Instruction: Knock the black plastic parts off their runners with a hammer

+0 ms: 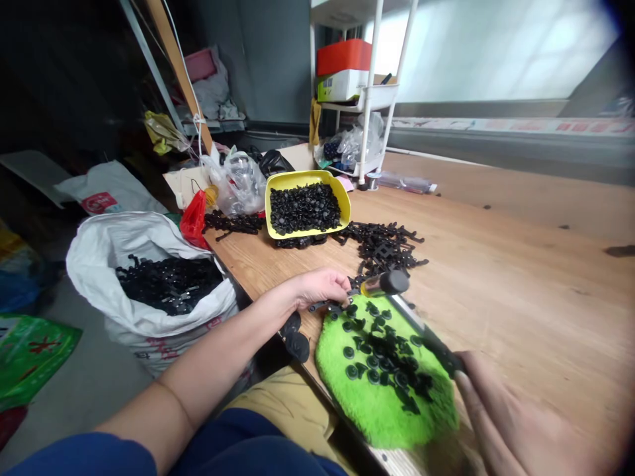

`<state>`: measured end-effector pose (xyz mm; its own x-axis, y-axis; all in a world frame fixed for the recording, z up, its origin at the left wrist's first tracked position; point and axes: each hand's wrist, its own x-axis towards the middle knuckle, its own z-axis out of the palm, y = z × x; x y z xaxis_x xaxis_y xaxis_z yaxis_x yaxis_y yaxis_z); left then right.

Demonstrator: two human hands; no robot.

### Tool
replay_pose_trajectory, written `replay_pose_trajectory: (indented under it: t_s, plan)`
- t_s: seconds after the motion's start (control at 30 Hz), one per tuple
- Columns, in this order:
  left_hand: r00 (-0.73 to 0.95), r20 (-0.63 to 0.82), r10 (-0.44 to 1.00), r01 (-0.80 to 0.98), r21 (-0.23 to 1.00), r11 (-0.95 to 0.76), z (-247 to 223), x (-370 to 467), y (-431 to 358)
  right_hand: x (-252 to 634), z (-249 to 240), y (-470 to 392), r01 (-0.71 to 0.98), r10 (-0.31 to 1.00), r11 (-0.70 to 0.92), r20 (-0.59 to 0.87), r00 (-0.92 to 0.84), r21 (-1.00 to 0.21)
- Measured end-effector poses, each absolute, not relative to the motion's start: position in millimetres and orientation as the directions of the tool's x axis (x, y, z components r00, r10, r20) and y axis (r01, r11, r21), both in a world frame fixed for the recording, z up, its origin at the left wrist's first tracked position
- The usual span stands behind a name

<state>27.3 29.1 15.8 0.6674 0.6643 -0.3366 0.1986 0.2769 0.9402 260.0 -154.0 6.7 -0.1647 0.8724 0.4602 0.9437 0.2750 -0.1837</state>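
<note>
My right hand (501, 410) is closed around the black handle of a mallet (394, 282), whose shaft is metal and whose head is dark and clear yellow. The mallet's head is up close to my left hand (325, 287), beyond the far end of a round, fluffy green mat (342, 403). Pinched between my left fingers is a slim black plastic piece (320, 307); its far end is partly hidden. Several small round-topped black parts (374, 363) lie scattered over the mat, below both hands.
A yellow tray (346, 206) full of small black parts stands behind, with a pile of black linked strips (384, 248) beside it. Left of the table, a white sack (94, 264) holds more black pieces. A white shelf rack (366, 112) rises at the back.
</note>
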Motion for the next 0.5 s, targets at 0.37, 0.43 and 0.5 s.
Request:
replay_pose_trajectory:
  t_s: [0.37, 0.43, 0.5]
  plan:
    - [0.655, -0.339, 0.675, 0.277, 0.939, 0.203, 8.8, 27.3, 39.2, 251.1, 19.1, -150.2, 0.939, 0.911, 0.282, 0.364, -0.196, -0.198]
    - [0.656, -0.342, 0.673, 0.283, 0.938, 0.201, 11.5, 27.9, 38.3, 251.6, 18.8, -148.1, 0.936, 0.873, 0.323, 0.425, -0.238, -0.139]
    - [0.658, -0.349, 0.667, 0.286, 0.935, 0.208, 13.4, 28.3, 37.1, 252.9, 17.4, -147.9, 0.93, 0.849, 0.348, 0.459, -0.261, -0.115]
